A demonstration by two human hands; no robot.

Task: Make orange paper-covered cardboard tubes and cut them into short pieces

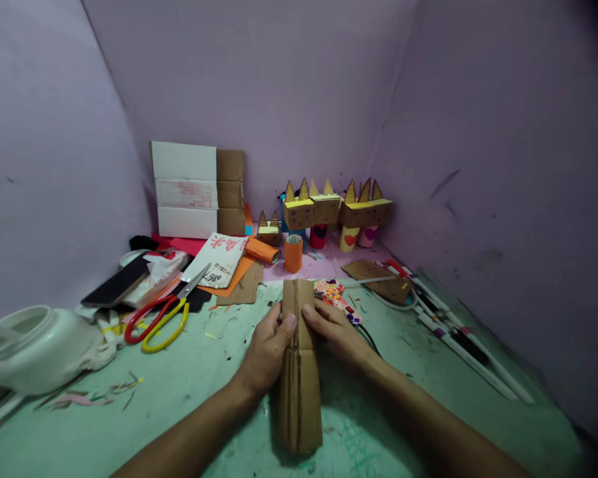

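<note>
And it's both hands on the folded cardboard pc (300, 392), mid-surface, nearer end toward the wearer! L hand (266, 342) grips its upper L edge, thumb on top by the centre seam; R hand (343, 332) has the R edge, thumb or fingertip pressed on the face, can't tell which. Hands sit either side, the cardboard btwn them.

Over on the L: scissors (182, 297) w/ red & yellow handles, blades resting by a white card (219, 259) w/ red & black writing; white pot (50, 348) at far L, paper scraps (87, 400) just in front. Up back, an orange tube (293, 255) stands upright, another orange tube (262, 250) lies to its L, and eared cardboard figures (319, 211) line up behind. White-and-brown panel (187, 192) leans at the wall, back L. Far R, long white pens (453, 342) on the green surface (189, 425).
</note>
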